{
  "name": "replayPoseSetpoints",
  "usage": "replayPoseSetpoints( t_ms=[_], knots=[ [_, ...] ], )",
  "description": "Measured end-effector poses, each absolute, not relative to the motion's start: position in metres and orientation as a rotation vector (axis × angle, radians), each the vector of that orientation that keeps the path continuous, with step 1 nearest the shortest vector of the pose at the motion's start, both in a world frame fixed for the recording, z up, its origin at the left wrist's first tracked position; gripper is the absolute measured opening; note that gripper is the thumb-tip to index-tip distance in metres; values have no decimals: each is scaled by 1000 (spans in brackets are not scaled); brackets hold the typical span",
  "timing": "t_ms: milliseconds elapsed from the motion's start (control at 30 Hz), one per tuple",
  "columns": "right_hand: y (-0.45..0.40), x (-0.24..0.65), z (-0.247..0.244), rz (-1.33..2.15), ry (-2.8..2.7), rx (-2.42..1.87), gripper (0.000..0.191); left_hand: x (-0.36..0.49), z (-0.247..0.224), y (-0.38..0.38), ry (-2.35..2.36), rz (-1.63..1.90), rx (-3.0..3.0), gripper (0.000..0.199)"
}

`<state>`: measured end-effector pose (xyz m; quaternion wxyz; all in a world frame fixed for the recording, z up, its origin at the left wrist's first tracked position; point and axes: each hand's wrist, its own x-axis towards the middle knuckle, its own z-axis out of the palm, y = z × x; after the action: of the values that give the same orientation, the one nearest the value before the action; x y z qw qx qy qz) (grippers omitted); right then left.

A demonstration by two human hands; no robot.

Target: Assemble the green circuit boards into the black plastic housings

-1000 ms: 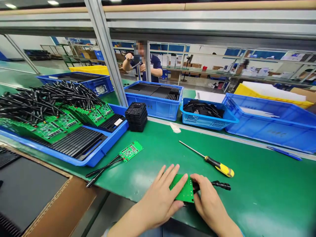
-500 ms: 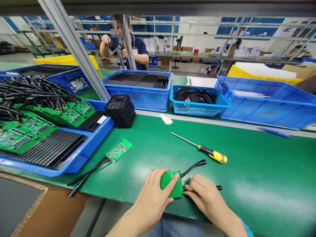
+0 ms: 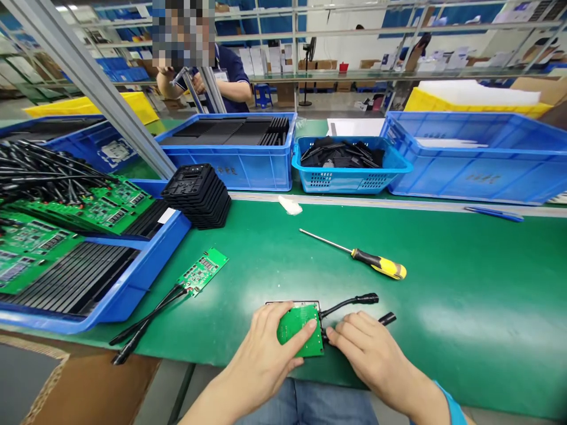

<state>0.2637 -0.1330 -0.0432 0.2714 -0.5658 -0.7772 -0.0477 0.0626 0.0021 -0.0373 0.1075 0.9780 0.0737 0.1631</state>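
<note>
My left hand (image 3: 274, 342) grips a green circuit board (image 3: 305, 345) near the front edge of the bench, thumb flat on its face and fingers around the far side. A dark-rimmed case shows behind the board's top edge. Two black cables come off the board's right side; the upper cable (image 3: 349, 302) lies free on the bench. On the lower cable (image 3: 388, 319), close to the board, the fingers of my right hand (image 3: 365, 345) are closed, hiding most of it. Another circuit board (image 3: 204, 271) with two black cables lies to the left.
A yellow-and-black screwdriver (image 3: 378, 264) lies beyond my hands. Stacked black cases (image 3: 197, 198) stand by a blue tray (image 3: 163, 254) of boards and black panels. Blue bins (image 3: 248, 168) and a basket (image 3: 341, 180) of black parts line the back. A person (image 3: 230, 82) works opposite.
The view has tilted down and shifted slightly. My right hand's fingers have moved in closer to the board's edge on the lower cable; more of the dark case rim shows behind the board.
</note>
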Motion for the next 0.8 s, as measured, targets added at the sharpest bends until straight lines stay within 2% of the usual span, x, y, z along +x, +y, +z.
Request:
replayPoseSetpoints(
  t_ms=[233,467,700,800],
  knots=[
    [-131,264,-43,439,-1867,-1680,22,64,-40,5,202,492,2853,53],
    [-131,260,-38,39,-2008,-1659,17,62,-36,5,233,452,2778,53],
    [-123,268,-39,216,-1942,-1743,34,65,-39,7,221,423,2805,54],
    [-122,270,-42,112,-1966,-1763,36,68,-40,10,217,370,2814,56]
  ],
)
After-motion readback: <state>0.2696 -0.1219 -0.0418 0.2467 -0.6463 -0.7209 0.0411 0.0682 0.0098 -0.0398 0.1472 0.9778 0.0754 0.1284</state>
